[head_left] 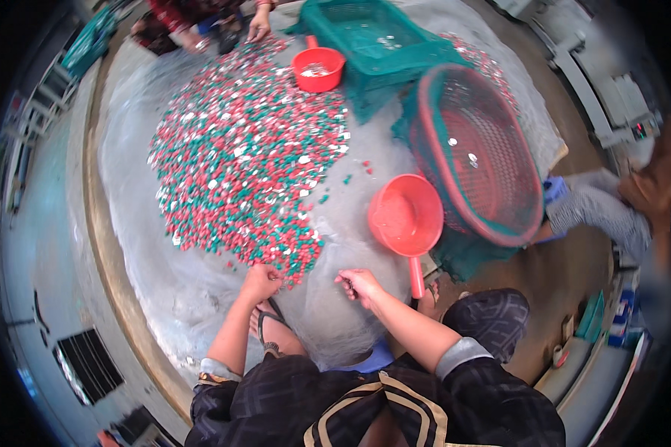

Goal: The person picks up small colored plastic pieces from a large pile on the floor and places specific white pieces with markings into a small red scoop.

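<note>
A: What stands over on the right?

B: 1 pale grey machine (600,93), with 1 small red-lit display (639,131). Just below it are a person's grey patterned trousers (600,205).

A: And the lower right corner?

B: 1 teal tray (591,316), tilted, near some blue boxes (622,319). A small roundish item (560,356) is nearby, too blurred to name.

A: The left side?

B: 1 green bundle (89,39) at the top, beside a pale metal frame (43,108). Lower down, 1 black ribbed panel (89,365) by the bluish floor (33,238).
</note>
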`<state>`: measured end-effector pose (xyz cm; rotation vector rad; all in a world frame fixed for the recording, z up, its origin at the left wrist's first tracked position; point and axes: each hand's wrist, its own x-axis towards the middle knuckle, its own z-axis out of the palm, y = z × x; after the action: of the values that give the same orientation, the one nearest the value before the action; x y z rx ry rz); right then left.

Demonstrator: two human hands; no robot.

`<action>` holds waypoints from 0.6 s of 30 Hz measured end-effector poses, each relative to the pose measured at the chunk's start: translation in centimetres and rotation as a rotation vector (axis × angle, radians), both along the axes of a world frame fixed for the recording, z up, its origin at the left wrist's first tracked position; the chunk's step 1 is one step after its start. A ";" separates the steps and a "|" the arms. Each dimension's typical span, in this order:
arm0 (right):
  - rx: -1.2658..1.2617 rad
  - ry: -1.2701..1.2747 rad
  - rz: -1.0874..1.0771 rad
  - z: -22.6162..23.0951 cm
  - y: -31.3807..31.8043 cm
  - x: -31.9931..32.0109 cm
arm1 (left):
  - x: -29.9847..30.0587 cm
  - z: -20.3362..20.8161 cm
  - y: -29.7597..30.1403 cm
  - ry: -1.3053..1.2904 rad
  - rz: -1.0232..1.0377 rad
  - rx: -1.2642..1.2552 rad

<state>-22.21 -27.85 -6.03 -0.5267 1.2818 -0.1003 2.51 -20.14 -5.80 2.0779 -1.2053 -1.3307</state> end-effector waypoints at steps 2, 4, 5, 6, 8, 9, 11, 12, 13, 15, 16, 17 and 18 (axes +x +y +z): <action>-0.014 -0.006 -0.030 0.5 0.2 -0.8 | -0.1 2.0 -2.7 0.142 -0.070 0.129; -0.024 -0.020 -0.047 0.8 0.4 -1.3 | -1.6 5.0 -6.2 0.026 -0.320 -0.007; -0.019 -0.015 -0.064 1.0 0.5 -1.6 | -2.8 6.9 -8.4 -0.027 -0.444 -0.079; -0.010 -0.009 -0.078 1.1 0.8 -1.9 | -4.2 8.9 -10.6 -0.107 -0.572 -0.234; 0.002 -0.014 -0.100 1.8 0.6 -1.9 | -7.5 12.3 -15.1 -0.165 -0.723 -0.382; 0.011 -0.018 -0.116 2.0 0.5 -1.9 | -9.8 14.1 -17.6 -0.145 -0.747 -0.474; 0.025 -0.031 -0.155 2.6 0.0 -1.9 | -14.9 20.1 -20.5 0.216 -0.526 -0.637; 0.005 -0.078 -0.181 3.1 -0.5 -1.6 | -16.2 21.7 -21.6 0.321 -0.432 -0.745; -0.008 -0.117 -0.207 3.6 -0.9 -1.5 | -16.5 22.3 -22.4 0.314 -0.441 -0.737; -0.009 -0.192 -0.277 3.9 -1.7 -1.8 | -16.9 23.2 -23.5 0.303 -0.454 -0.723; 0.002 -0.241 -0.310 3.8 -2.3 -1.7 | -16.6 22.1 -23.3 0.210 -0.443 -0.756; 0.009 -0.285 -0.348 3.8 -3.2 -1.9 | -16.4 21.3 -22.7 0.110 -0.482 -0.721; 0.003 -0.302 -0.432 3.7 -3.9 -2.8 | -16.5 20.0 -21.8 0.025 -0.523 -0.685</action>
<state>-24.99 -31.71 -2.29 -0.2131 1.0807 -0.5197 -13.97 -41.92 14.16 1.3053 -1.9407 -0.9185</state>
